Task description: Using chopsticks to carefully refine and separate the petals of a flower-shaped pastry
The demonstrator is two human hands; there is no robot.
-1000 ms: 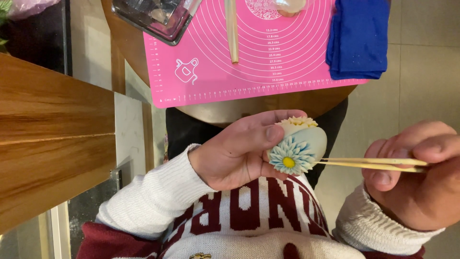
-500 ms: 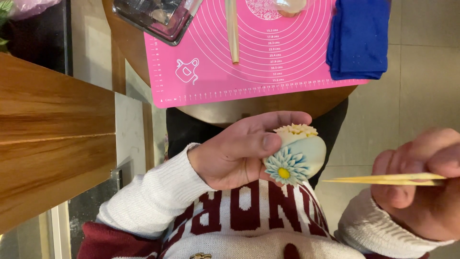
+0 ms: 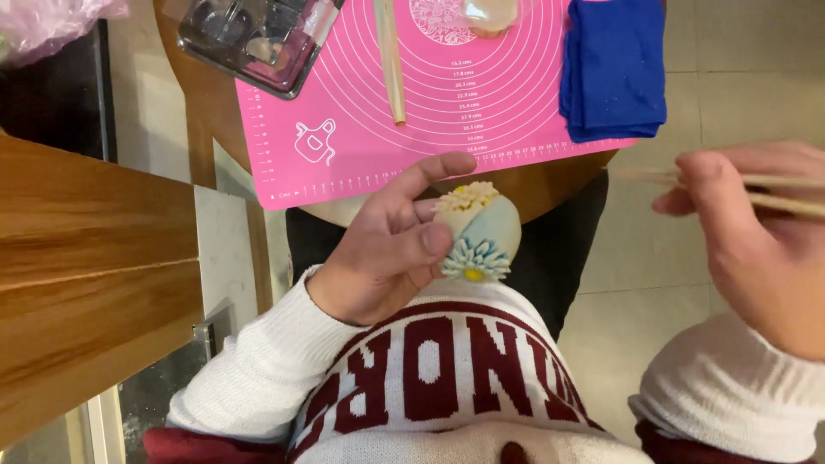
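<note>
My left hand (image 3: 387, 253) holds a pale, egg-shaped dough ball (image 3: 491, 225) in front of my chest, thumb and fingers wrapped around its left side. The ball carries a blue petalled flower with a yellow centre low down and a cream flower on top. My right hand (image 3: 756, 249) is off to the right, apart from the ball, and grips thin wooden sticks (image 3: 786, 196) that point left. Their tips are blurred.
A pink silicone mat (image 3: 447, 94) lies on a round wooden table (image 3: 554, 185), with a wooden rod (image 3: 391, 60) and a small dough piece (image 3: 490, 13) on it. A folded blue cloth (image 3: 614, 64) lies right, a clear tray (image 3: 258, 39) left. A wooden counter (image 3: 86, 283) stands at far left.
My right hand has drawn the sticks away from the blue flower, to the right and upward. My left hand has turned the ball slightly and kept it in place.
</note>
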